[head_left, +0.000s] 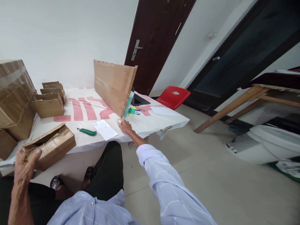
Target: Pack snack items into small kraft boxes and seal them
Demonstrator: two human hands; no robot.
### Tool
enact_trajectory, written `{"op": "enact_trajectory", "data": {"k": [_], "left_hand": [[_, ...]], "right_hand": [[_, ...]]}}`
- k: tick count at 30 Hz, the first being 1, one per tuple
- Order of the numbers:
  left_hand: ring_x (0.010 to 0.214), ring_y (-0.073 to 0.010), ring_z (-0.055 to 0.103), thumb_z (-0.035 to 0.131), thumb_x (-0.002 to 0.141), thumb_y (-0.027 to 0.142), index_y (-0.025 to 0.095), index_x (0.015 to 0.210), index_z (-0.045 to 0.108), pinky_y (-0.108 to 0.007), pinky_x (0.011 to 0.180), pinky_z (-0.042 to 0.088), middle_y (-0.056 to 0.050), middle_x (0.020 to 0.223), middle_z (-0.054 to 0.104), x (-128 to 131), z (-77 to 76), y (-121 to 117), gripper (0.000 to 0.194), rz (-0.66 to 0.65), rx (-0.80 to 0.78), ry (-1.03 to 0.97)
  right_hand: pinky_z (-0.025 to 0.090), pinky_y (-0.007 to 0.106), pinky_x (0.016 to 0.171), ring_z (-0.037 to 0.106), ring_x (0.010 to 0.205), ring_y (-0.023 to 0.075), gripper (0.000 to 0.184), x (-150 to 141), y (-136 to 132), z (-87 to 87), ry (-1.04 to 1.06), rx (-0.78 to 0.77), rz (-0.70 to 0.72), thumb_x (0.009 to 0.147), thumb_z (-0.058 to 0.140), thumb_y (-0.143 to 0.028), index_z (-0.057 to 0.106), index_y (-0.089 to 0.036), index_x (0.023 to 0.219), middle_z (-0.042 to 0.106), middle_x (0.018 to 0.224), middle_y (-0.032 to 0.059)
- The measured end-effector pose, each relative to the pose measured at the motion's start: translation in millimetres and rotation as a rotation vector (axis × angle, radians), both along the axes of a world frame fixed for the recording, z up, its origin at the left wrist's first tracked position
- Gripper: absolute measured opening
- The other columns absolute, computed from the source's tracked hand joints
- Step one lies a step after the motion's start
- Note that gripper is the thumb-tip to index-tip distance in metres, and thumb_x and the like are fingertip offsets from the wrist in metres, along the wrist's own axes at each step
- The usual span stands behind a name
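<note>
evidently half done: a narrow box is gripped, its top gaping

a white-covered table (150,124) is flanked at its left end by a large carton (14,93), banded with tape. across the surface a cardboard panel (112,87) is stood on edge, and beside the carton several open boxes (48,108) are lined up, none of them closed. at the near edge, on the left, the narrow box (57,148) is grasped by the left hand (25,164), fingers hooked over its upper edge. clear tape is seen along its front, so some taping may be judged done; the top is left partly open, with something yellow (55,135) glimpsed inside, so closing seems incomplete. a white sheet (105,129) is laid near the panel. the right hand (126,126) is stretched to the panel's near foot; whether anything is pinched there cannot be told. beside the sheet a green cutter (87,131) is left unheld. past the panel a turquoise roll (131,110) is placed. by the right fingertips a small clear object (119,120) is barely made out.
</note>
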State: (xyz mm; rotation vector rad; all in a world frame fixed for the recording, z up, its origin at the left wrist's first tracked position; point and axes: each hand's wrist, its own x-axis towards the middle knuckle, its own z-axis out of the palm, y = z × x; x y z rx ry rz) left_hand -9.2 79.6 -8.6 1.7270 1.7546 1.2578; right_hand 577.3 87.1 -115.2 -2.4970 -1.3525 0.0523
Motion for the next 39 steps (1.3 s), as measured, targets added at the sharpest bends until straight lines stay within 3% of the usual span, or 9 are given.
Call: {"op": "enact_trajectory", "data": {"k": [8, 12, 15, 19, 22, 25, 31, 34, 39], "left_hand": [[0.139, -0.0414, 0.052, 0.067, 0.076, 0.062, 0.025, 0.102, 0.073, -0.059, 0.125, 0.038, -0.011, 0.135, 0.058, -2, -2.6, -7, 0.046, -0.112, 0.062, -0.031], [0.137, -0.0411, 0.053, 0.07, 0.072, 0.07, 0.023, 0.11, 0.072, -0.06, 0.124, 0.04, -0.013, 0.13, 0.058, -4, -4.7, -13, 0.06, -0.173, 0.078, -0.017], [0.132, -0.0406, 0.056, 0.078, 0.064, 0.071, 0.021, 0.12, 0.07, -0.061, 0.121, 0.043, -0.014, 0.127, 0.057, -5, -4.6, -17, 0.076, -0.248, 0.064, -0.006], [0.136, -0.0404, 0.054, 0.084, 0.062, 0.068, 0.021, 0.13, 0.067, -0.06, 0.122, 0.042, -0.015, 0.134, 0.057, -5, -1.9, -22, 0.084, -0.344, 0.052, 0.021], [0.142, -0.0408, 0.049, 0.084, 0.063, 0.067, 0.022, 0.137, 0.064, -0.059, 0.125, 0.038, -0.016, 0.14, 0.056, -6, -3.7, -24, 0.089, -0.372, 0.049, 0.028], [0.146, -0.0413, 0.046, 0.08, 0.065, 0.072, 0.02, 0.142, 0.062, -0.058, 0.126, 0.035, -0.018, 0.146, 0.055, -12, -10.4, -23, 0.095, -0.395, 0.027, -0.003], [0.156, -0.0403, 0.035, 0.049, 0.086, 0.083, 0.021, 0.146, 0.064, -0.054, 0.132, 0.026, -0.014, 0.16, 0.052, -24, -16.0, -27, 0.087, -0.437, -0.022, -0.106], [0.158, -0.0379, 0.033, 0.039, 0.094, 0.078, 0.027, 0.147, 0.064, -0.053, 0.134, 0.021, -0.01, 0.16, 0.052, -22, -11.3, -29, 0.078, -0.469, -0.029, -0.115], [0.146, -0.043, 0.044, 0.078, 0.071, 0.075, 0.024, 0.145, 0.061, -0.058, 0.128, 0.034, -0.014, 0.147, 0.055, -17, -11.2, -19, 0.091, -0.498, -0.02, -0.024]], "right_hand": [[0.041, 0.046, 0.113, 0.05, 0.141, 0.0363, 0.059, -19, -14, 16.6, 0.015, 0.17, -0.057, 0.105, 0.037, -0.031, 0.046, -0.001, 0.155, 0.054, 0.151, 0.0302], [0.043, 0.045, 0.115, 0.052, 0.138, 0.0319, 0.048, -50, -11, 35.3, 0.005, 0.306, 0.076, 0.106, 0.036, -0.027, 0.062, -0.008, 0.141, 0.062, 0.142, 0.0247], [0.053, 0.041, 0.103, 0.061, 0.125, 0.0276, 0.041, -99, -2, 52.4, 0.077, 0.43, 0.303, 0.107, 0.041, -0.033, 0.072, -0.015, 0.128, 0.069, 0.132, 0.0179], [0.057, 0.045, 0.098, 0.066, 0.114, 0.0267, 0.035, -186, 0, 82.0, 0.297, 0.685, 0.865, 0.103, 0.06, -0.047, 0.075, -0.021, 0.121, 0.074, 0.121, 0.012], [0.052, 0.049, 0.108, 0.063, 0.12, 0.0279, 0.045, -242, -7, 103.1, 0.276, 0.672, 1.141, 0.092, 0.078, -0.049, 0.073, -0.024, 0.129, 0.072, 0.126, 0.0106], [0.053, 0.05, 0.106, 0.062, 0.119, 0.0298, 0.054, -272, -13, 113.3, 0.162, 0.586, 1.255, 0.085, 0.087, -0.044, 0.071, -0.023, 0.132, 0.071, 0.126, 0.0114], [0.052, 0.042, 0.091, 0.061, 0.103, 0.0266, 0.014, -279, -37, 106.6, -0.085, 0.6, 1.291, 0.096, 0.069, -0.019, 0.07, -0.02, 0.11, 0.071, 0.106, 0.0095], [0.05, 0.04, 0.089, 0.061, 0.099, 0.0254, 0.012, -277, -57, 103.1, -0.222, 0.597, 1.368, 0.097, 0.062, -0.011, 0.069, -0.02, 0.097, 0.071, 0.102, 0.0094], [0.054, 0.04, 0.089, 0.065, 0.1, 0.0252, 0.012, -278, -68, 108.7, -0.04, 0.486, 1.454, 0.096, 0.074, -0.029, 0.069, -0.02, 0.09, 0.072, 0.104, 0.0098]]}}
